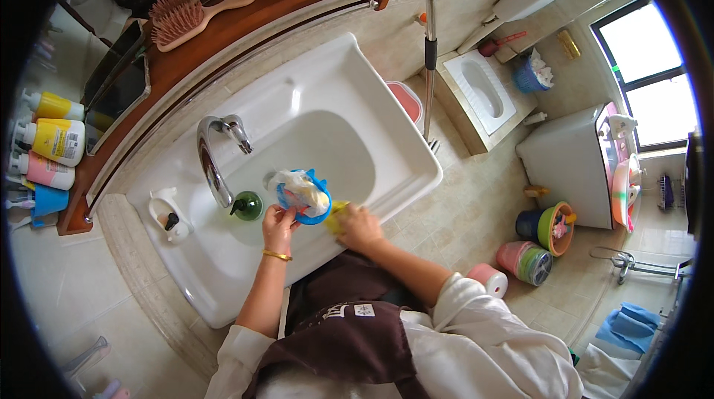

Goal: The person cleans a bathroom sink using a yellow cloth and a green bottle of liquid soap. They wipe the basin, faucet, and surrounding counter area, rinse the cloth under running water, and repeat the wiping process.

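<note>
My left hand (280,227) grips the rim of a small blue plastic dish (320,215) over the front part of the washbasin (390,176). Crumpled clear plastic film and whitish and red contents (301,192) fill the dish; what they are exactly is hard to tell. Just right of it, my right hand (360,229), blurred, holds a yellow cloth (336,217) close to the dish's side. Beside my left hand, a green pump bottle (249,206) stands in the basin, below the curved chrome faucet (209,159).
A white soap dish (167,212) holding a small black item sits on the basin's left ledge. Above runs a wooden shelf (223,19) with a hairbrush (189,22) and several pump bottles (56,139). A metal pole (430,81) rises beside the basin's right end.
</note>
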The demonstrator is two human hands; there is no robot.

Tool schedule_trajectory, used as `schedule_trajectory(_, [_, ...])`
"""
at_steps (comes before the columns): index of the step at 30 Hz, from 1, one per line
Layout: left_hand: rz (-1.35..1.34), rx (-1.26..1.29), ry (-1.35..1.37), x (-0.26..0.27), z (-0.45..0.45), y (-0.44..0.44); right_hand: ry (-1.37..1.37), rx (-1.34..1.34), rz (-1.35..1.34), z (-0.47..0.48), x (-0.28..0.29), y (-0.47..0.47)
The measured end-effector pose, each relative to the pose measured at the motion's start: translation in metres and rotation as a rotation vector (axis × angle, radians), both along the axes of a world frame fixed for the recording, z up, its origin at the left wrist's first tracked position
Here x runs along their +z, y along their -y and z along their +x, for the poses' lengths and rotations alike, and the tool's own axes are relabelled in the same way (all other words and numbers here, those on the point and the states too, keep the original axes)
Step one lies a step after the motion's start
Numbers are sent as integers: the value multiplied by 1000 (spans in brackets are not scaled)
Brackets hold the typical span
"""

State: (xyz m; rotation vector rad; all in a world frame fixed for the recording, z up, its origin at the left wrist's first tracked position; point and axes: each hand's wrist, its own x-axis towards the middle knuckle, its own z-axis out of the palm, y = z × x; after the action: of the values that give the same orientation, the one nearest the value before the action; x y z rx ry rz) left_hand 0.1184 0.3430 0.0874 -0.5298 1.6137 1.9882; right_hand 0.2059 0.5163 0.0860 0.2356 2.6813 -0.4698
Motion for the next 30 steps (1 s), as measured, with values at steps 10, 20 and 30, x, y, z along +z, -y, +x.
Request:
schedule_trajectory(10, [23,11,0,-8,-16,21,152,-399,-908,-18,-8,-2])
schedule_trajectory(20, [27,-46,71,-15,-12,13,-232,-449,144,17,-2,-140])
schedule_trajectory(30, [41,-97,18,-2,-2,-10,46,-327,-502,-2,-25,-8])
